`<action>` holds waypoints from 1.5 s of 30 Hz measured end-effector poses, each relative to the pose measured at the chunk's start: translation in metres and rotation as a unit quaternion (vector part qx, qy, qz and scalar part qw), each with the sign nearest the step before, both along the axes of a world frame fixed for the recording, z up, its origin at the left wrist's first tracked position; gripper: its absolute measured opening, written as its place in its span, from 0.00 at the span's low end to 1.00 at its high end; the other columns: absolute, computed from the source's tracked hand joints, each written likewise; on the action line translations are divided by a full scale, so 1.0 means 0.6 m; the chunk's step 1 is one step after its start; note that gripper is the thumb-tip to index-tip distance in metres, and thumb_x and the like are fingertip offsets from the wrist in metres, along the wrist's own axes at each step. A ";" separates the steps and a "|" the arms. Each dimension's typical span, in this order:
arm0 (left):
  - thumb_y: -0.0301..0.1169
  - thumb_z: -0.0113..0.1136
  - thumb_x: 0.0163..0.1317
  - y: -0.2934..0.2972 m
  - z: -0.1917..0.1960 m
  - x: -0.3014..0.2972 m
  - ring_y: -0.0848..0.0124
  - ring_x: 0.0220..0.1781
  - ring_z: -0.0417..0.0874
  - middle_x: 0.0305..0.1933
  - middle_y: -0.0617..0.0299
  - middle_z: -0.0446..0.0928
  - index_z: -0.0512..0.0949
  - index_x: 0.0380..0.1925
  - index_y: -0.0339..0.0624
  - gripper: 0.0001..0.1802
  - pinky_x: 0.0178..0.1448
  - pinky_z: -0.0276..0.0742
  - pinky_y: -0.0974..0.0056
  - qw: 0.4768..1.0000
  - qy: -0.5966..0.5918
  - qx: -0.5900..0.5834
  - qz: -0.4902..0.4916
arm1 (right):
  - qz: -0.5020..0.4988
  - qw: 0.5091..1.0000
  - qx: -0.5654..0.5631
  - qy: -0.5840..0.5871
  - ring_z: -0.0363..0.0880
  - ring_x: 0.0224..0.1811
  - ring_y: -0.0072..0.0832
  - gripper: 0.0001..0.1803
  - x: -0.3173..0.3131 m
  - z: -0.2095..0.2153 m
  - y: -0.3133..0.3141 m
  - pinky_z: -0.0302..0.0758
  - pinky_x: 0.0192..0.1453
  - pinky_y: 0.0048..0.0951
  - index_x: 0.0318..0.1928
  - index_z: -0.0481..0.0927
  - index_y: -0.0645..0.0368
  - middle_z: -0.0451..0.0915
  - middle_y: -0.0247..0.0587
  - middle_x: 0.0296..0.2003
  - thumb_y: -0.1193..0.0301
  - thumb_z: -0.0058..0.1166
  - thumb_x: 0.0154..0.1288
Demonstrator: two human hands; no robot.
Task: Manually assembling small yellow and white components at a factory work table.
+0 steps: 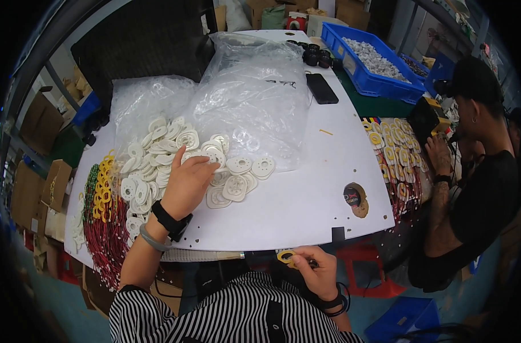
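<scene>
My left hand (190,174) lies over a pile of white plastic discs (157,146), its fingers stretched out and touching the ones at the pile's right side. Each disc is flat and rounded, with a hole in the middle. My right hand (316,268), at the table's front edge, pinches a yellow ring-shaped part (285,257) between thumb and fingers; the ring's far side is hidden by them. To the left of the pile hang more yellow rings (104,188) with bundles of red wires (106,246).
Clear plastic bags (249,108) lie behind the discs on the white table (306,194). A black phone (322,88) rests to their right. A blue crate (375,66) of small white parts stands far right. A person (478,188) works at the right beside wired yellow-and-white parts (395,148).
</scene>
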State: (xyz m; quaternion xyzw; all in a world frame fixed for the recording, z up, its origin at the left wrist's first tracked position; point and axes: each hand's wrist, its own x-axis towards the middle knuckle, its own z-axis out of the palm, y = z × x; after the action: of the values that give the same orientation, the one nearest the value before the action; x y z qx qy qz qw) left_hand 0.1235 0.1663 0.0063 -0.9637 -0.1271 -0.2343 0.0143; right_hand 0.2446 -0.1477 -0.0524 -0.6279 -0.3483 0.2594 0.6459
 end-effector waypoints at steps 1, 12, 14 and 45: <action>0.23 0.60 0.56 -0.010 0.007 -0.001 0.65 0.53 0.79 0.41 0.61 0.82 0.78 0.48 0.46 0.18 0.70 0.57 0.43 1.000 0.000 -0.001 0.001 | 0.004 1.000 -0.004 -0.003 0.84 0.32 0.22 0.08 -0.001 0.000 -0.001 0.79 0.37 0.19 0.43 0.80 0.68 0.85 0.43 0.31 0.75 0.57 0.66; 0.32 0.62 0.63 -0.186 -0.008 0.005 0.70 0.26 0.81 0.29 0.56 0.81 0.80 0.45 0.38 0.13 0.33 0.76 0.68 0.806 0.091 -0.571 -0.129 | 0.080 0.994 0.028 -0.069 0.84 0.31 0.23 0.09 0.001 0.020 0.010 0.77 0.35 0.18 0.43 0.81 0.67 0.85 0.43 0.33 0.77 0.58 0.64; 0.33 0.61 0.64 -0.198 -0.036 0.012 0.73 0.26 0.81 0.29 0.58 0.82 0.81 0.45 0.38 0.13 0.31 0.76 0.71 0.767 0.075 -0.623 -0.136 | 0.084 0.993 0.013 -0.078 0.84 0.31 0.22 0.09 -0.001 0.009 0.010 0.78 0.35 0.19 0.45 0.80 0.67 0.84 0.44 0.34 0.77 0.57 0.65; 0.32 0.61 0.63 -0.236 -0.021 0.007 0.71 0.29 0.74 0.31 0.60 0.74 0.80 0.51 0.42 0.16 0.34 0.70 0.68 0.788 0.084 -0.586 -0.167 | -0.018 0.994 -0.028 -0.105 0.84 0.29 0.23 0.12 -0.021 0.003 0.006 0.77 0.32 0.20 0.44 0.74 0.65 0.84 0.42 0.30 0.74 0.60 0.64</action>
State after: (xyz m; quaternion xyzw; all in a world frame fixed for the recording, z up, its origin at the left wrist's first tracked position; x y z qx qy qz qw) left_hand 0.1277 0.0249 -0.0061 -0.8090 -0.0750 -0.0316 -0.5821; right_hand 0.2322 -0.1442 -0.0508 -0.6755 -0.3958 0.1903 0.5923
